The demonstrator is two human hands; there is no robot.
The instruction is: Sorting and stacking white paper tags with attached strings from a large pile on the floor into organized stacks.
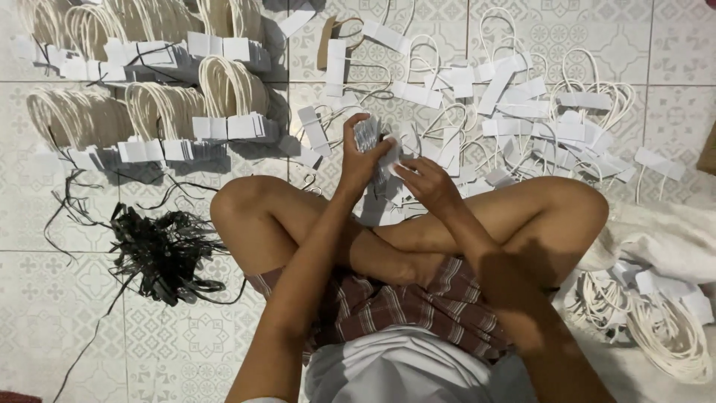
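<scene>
We sat cross-legged on the tiled floor (60,298) so that everything lay within arm's reach, and we worked just above our knees. Our left hand (359,160) was closed in a firm grip around a small stack of white paper tabs (371,136), held upright in front of us so the edges stayed squared; our right hand (426,181) rested against the stack's lower side, its fingertips (397,169) pinching at the paper, though we could not tell whether they had a single tab or only steadied the bundle. Ahead and to the right lay the loose heap of cord handles with tabs (522,112), scattered and tangled, near enough to draw from. To the left, the finished bundles (224,101) stood in neat rows, loops up and tabs aligned, kept apart from the heap so the two would not mix. A pile of black strips (160,250) lay beside our left knee, and more white cord loops (656,328) sat by our right hip.
</scene>
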